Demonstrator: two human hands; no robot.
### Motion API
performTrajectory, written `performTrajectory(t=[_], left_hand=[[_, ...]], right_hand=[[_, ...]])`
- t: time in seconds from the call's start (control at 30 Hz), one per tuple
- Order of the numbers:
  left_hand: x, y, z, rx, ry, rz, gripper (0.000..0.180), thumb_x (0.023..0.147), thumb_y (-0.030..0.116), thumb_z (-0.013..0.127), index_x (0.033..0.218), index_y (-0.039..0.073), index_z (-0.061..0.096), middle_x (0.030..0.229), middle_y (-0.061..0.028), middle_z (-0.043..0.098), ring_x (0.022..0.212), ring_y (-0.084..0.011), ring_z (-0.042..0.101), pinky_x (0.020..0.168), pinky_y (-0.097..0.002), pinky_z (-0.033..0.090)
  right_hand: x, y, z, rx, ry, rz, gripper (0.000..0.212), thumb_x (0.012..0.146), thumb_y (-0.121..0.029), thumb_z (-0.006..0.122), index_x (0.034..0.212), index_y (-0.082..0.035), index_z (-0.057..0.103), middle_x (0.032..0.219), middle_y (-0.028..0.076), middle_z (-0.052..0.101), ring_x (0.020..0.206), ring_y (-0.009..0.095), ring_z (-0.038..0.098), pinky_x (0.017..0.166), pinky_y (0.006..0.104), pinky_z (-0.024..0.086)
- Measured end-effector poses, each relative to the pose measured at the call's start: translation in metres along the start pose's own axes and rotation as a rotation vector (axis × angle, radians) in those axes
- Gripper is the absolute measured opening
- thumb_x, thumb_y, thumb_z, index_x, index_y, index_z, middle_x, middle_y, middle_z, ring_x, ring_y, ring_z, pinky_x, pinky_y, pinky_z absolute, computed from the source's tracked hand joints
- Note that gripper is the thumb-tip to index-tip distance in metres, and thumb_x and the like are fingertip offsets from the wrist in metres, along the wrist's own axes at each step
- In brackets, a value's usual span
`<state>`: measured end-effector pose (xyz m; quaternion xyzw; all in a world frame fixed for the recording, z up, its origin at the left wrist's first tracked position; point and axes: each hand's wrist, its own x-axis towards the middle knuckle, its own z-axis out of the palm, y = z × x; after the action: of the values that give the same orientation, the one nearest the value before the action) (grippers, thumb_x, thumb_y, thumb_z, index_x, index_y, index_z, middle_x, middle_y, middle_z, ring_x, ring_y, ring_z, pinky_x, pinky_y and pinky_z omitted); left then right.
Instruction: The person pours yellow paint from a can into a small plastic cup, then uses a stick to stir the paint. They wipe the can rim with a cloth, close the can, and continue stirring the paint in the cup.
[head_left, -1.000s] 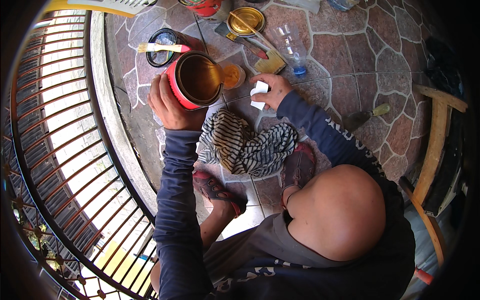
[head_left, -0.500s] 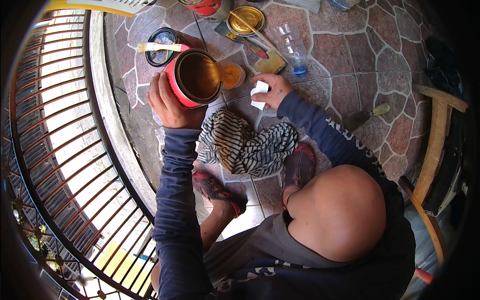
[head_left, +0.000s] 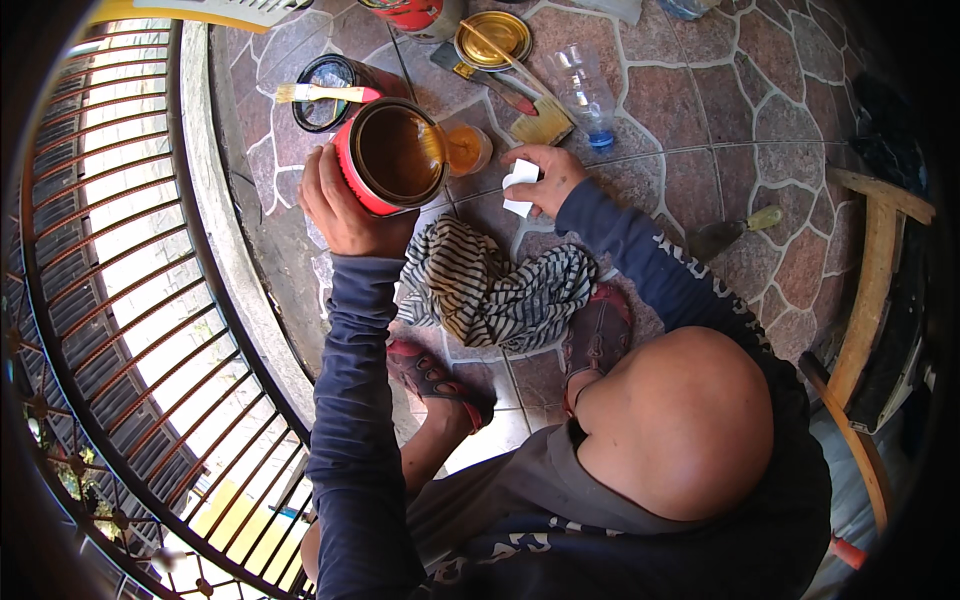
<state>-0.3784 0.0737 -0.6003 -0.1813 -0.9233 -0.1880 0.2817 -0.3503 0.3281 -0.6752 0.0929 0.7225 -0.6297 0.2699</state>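
Observation:
My left hand (head_left: 345, 205) grips the side of a red can (head_left: 400, 155) of amber-brown liquid, perhaps varnish. The can tilts to the right, and liquid runs over its rim into a small clear plastic cup (head_left: 467, 150) on the floor. In my right hand (head_left: 550, 180), thumb and fingers pinch a white curled piece (head_left: 520, 188), maybe paper or plastic, just right of the cup. A black-and-white striped cloth (head_left: 490, 285) lies bunched between my feet. Behind the red can, a paintbrush (head_left: 325, 94) with a pale handle rests across an open, dark-rimmed can (head_left: 322, 75).
Beyond the cup lie a gold lid (head_left: 493, 40), a wide brush (head_left: 542, 122), a darker brush (head_left: 485, 82) and a clear bottle (head_left: 583, 95) with a blue cap. A scraper (head_left: 735, 230) lies to the right, near a wooden frame (head_left: 870, 290). A metal railing (head_left: 150, 300) curves along the left.
The red can and my left hand have shifted very slightly right. Liquid keeps running into the cup, while my right hand stays nearly still.

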Motion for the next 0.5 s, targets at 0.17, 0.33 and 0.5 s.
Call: performTrajectory(t=[0.17,0.33,0.5], left_hand=[[0.0008,-0.0009,-0.0001,0.01,-0.007,0.022,0.103,0.06,0.039,0.092,0.141,-0.001,0.042,0.132,-0.0235,0.052,0.12,-0.0398,0.052,0.104,-0.0507,0.037],[0.0015,-0.0008,-0.0006,0.036,0.006,0.044,0.103,0.06,0.039,0.092,0.141,0.0,0.042,0.132,-0.0233,0.052,0.121,-0.0398,0.052,0.104,-0.0507,0.037],[0.0016,-0.0016,-0.0006,0.024,0.0,0.031,0.103,0.06,0.039,0.091,0.141,0.0,0.042,0.132,-0.0228,0.052,0.12,-0.0396,0.053,0.104,-0.0509,0.037]], right_hand=[[0.0,0.0008,-0.0004,0.012,0.008,0.011,0.046,0.082,-0.005,0.078,0.125,-0.003,0.064,0.09,0.008,0.073,0.065,0.012,0.067,0.049,0.0259,0.054],[0.0002,-0.0007,-0.0016,-0.011,0.004,0.019,0.046,0.082,-0.005,0.078,0.126,-0.003,0.064,0.09,0.008,0.073,0.066,0.012,0.067,0.049,0.0258,0.054],[0.0001,-0.0016,-0.0032,-0.005,-0.006,0.014,0.045,0.082,-0.005,0.078,0.125,-0.003,0.064,0.089,0.008,0.072,0.066,0.012,0.067,0.049,0.0256,0.054]])
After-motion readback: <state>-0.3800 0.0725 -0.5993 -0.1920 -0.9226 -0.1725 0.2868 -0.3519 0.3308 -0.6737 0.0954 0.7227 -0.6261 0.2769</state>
